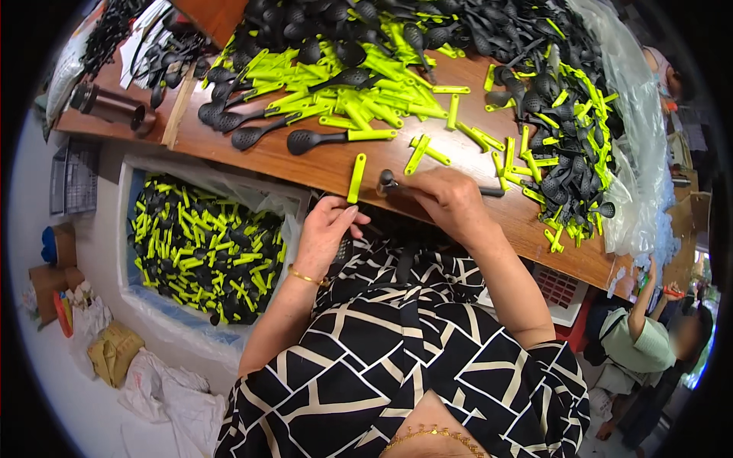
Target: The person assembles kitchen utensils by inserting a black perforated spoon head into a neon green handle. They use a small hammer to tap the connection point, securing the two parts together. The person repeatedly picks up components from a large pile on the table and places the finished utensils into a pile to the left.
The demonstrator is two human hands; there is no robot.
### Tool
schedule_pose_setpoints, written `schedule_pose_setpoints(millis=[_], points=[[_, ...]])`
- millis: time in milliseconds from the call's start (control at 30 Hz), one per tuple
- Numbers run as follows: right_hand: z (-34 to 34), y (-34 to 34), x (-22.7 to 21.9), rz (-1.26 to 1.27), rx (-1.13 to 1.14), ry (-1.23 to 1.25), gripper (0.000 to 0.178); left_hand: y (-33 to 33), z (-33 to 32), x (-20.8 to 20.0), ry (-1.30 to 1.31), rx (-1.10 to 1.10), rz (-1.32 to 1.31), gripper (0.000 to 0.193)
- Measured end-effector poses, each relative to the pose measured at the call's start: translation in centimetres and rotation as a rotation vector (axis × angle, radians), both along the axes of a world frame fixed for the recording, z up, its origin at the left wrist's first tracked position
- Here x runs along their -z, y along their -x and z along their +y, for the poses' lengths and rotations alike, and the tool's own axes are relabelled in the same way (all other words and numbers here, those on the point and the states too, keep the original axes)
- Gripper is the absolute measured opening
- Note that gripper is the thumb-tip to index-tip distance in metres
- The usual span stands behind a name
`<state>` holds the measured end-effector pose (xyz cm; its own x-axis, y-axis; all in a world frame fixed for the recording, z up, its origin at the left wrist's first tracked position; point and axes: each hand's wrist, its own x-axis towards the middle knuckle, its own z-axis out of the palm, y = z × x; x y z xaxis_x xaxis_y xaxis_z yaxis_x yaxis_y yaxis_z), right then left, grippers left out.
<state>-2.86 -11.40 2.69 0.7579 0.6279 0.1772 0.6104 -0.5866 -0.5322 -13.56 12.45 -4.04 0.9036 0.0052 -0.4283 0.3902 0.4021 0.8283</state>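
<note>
My left hand [324,235] is closed in front of the table edge. A bright green handle [356,179] rises upright just above its fingertips. Below the fingers shows part of a black slotted head [344,249], apparently the other end of the same spoon. My right hand [450,202] is over the table edge with its fingers pinched together. At its fingertips is a small rounded black end [388,180]. From behind this hand a black shaft [491,191] sticks out to the right; whether the two are one tool is hidden.
Black slotted spoons with green handles [359,99] lie heaped across the wooden table [282,162]. A lined bin [206,252] full of them stands at the left. A brown flask [111,104] lies on the table's left end. Another person [645,336] is at the right.
</note>
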Motion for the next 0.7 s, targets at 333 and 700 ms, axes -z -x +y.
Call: schedule_pose_setpoints(millis=[333, 700], points=[[-10.7, -1.0, -1.1, -0.026, 0.276, 0.003, 0.014, 4.5, 6.7, 3.1, -0.001, -0.227, -0.001, 0.032], [-9.5, -19.8, 1.3, -0.251, 0.627, 0.341, 0.034, 14.1, 15.7, 18.9, -1.328, 0.302, 0.702, 0.050]])
